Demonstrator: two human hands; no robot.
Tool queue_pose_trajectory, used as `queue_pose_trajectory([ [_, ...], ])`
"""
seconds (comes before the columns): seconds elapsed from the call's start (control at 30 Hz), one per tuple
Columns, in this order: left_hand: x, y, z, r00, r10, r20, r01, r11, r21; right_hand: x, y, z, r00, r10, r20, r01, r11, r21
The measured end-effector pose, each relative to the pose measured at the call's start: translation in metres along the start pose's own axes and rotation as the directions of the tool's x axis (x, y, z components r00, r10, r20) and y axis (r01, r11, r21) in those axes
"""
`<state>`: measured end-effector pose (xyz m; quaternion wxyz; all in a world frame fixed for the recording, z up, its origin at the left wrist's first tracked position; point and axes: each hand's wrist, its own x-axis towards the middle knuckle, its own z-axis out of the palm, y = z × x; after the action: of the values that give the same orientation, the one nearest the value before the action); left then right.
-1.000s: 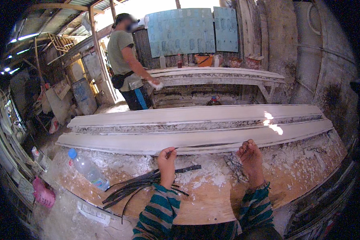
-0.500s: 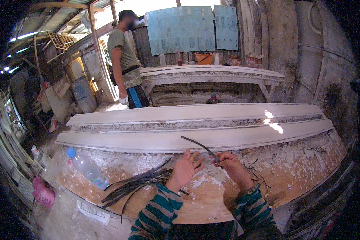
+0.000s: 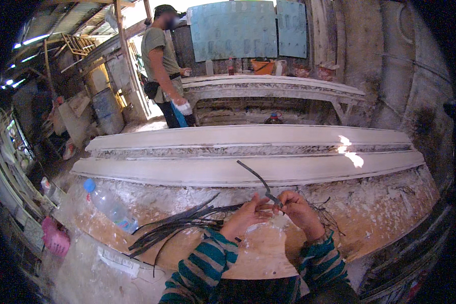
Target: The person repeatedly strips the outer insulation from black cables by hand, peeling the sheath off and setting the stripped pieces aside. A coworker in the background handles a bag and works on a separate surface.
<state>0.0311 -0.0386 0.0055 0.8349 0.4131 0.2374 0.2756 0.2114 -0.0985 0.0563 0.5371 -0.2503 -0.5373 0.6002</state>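
- Strip (image 3: 261, 179) is pinched near its lower end by the right hand (image 3: 298, 210), above the tabletop (image 3: 258, 258); I judge it could twist or slip, since its long end stands unsupported.
- Left hand (image 3: 248, 215) is half open beside it, fingers loosely curled; crowding the right fingertips could knock the strip loose.
- Bundle (image 3: 180, 226) lies toward the tabletop's near-left edge, one tail hanging over; a sleeve (image 3: 213, 253) catching it might drag pieces off.
- Cords (image 3: 332, 218) lie tangled just beyond the right hand and could snag it.
- From here I can't see the strip's pinched end, nor tell whether the left fingers touch it.
- The bundle's right part runs behind the left hand.
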Motion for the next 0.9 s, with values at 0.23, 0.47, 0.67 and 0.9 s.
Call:
queue_pose_trajectory([
  [0.23, -0.004, 0.003, 0.011, 0.995, 0.009, 0.099, 0.005, 0.989, -0.146, -0.004, -0.003, 0.009, 0.996, 0.037, 0.075, -0.031, 0.996, -0.086],
  [0.47, -0.016, 0.019, 0.008, 0.998, 0.046, -0.052, -0.045, 0.999, 0.022, 0.001, -0.003, -0.002, 0.995, -0.054, -0.082, 0.059, 0.997, 0.056],
  [0.67, -0.019, 0.031, 0.003, 0.987, 0.09, -0.134, -0.099, 0.993, -0.063, 0.005, -0.012, -0.024, 0.944, -0.15, -0.293, 0.209, 0.961, 0.183],
  [0.9, -0.022, 0.038, 0.0, 0.978, 0.195, -0.074, -0.199, 0.979, -0.042, 0.0, -0.016, -0.044, 0.896, -0.176, -0.408, 0.284, 0.933, 0.221],
])
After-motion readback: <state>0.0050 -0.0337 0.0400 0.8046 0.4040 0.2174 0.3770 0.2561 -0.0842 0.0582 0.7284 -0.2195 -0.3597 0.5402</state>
